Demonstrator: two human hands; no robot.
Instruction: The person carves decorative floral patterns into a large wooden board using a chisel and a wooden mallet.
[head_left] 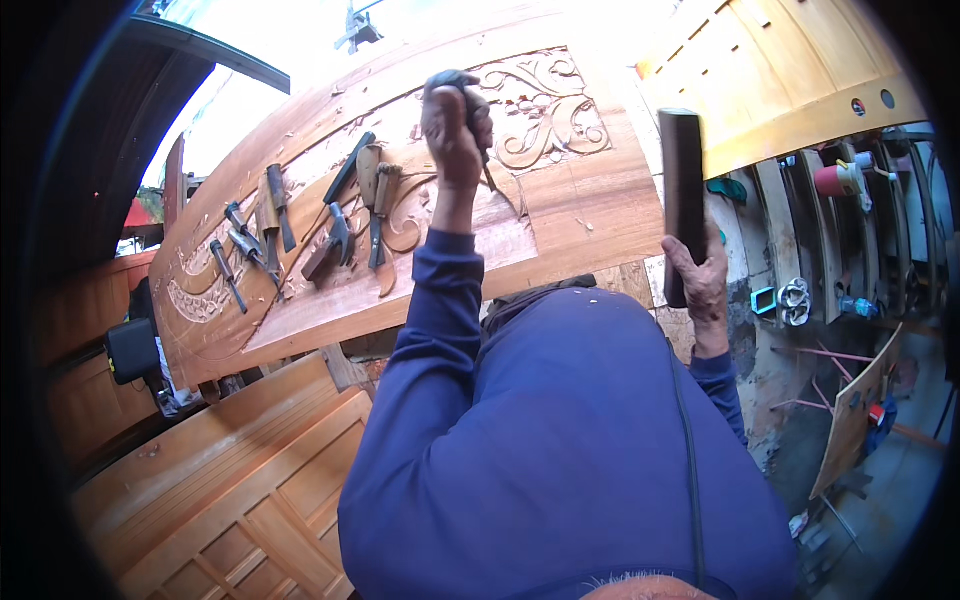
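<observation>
My left hand (455,140) is wrapped round the handle of a carving chisel (491,180). The chisel's blade points down at the smooth recess beside the carved scrollwork (545,135) of a wooden panel (595,205). Off the panel's right end, my right hand (703,280) grips the lower part of a thick, dark wooden mallet (683,165), held upright and apart from the chisel. Left of my left arm, several chisels (278,208) and a hammer (338,243) lie on the panel among shavings.
Below the workpiece at left stand panelled wooden doors (300,500). A yellowish wooden panel (790,75) is at the far right. Upright boards (775,220) line the right side, with a pink-and-white tool (840,178) on them. A black box-shaped object (132,350) stands at the left.
</observation>
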